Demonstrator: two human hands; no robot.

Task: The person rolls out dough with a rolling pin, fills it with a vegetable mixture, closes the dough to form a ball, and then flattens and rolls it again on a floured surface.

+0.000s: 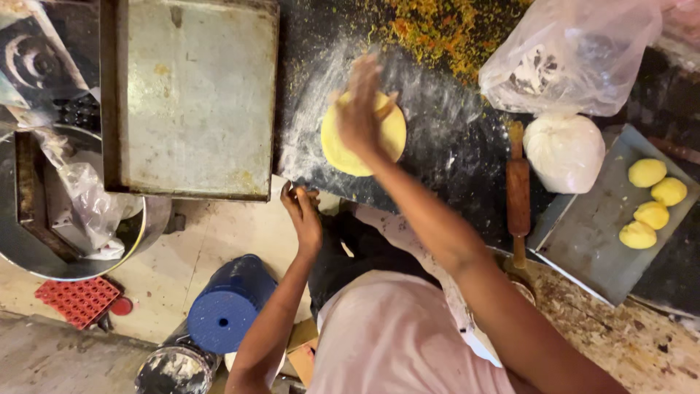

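Observation:
A flat round yellow dough disc (pixel 332 144) lies on a floured black counter (pixel 437 153). My right hand (pixel 361 109) is spread flat on top of the disc, fingers apart and blurred with motion. My left hand (pixel 305 219) rests at the counter's near edge, below and left of the disc, with its fingers bent over the edge. A wooden rolling pin (pixel 518 193) lies on the counter to the right of my right forearm.
A large metal tray (pixel 193 95) sits left of the disc. At the right are a clear plastic bag (pixel 569 55), a white tied bundle (pixel 565 152) and a grey tray (pixel 583 241) with several yellow dough balls (pixel 649 204). Below stand a blue cylinder (pixel 226 306) and a steel bowl (pixel 29 255).

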